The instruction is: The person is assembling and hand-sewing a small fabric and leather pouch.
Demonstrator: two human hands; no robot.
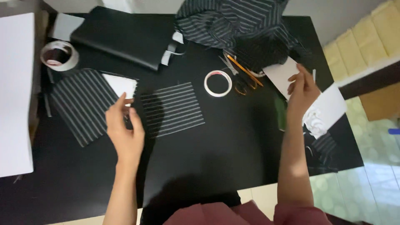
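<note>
Left hand [125,131] is hovering spread beside the striped fabric square [172,109]; right hand [303,92] is pinching a white paper sheet [281,74] near the tape ring [218,83].

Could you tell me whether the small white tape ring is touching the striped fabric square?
Apart: the head view shows bare black tabletop between the tape ring and the striped fabric square.

The single head-worn camera looked almost straight down from above the near edge of the black rectangular surface [233,154], close enough to take in nearly all of it, with pale tiled floor [371,166] showing beyond the right edge.
</note>
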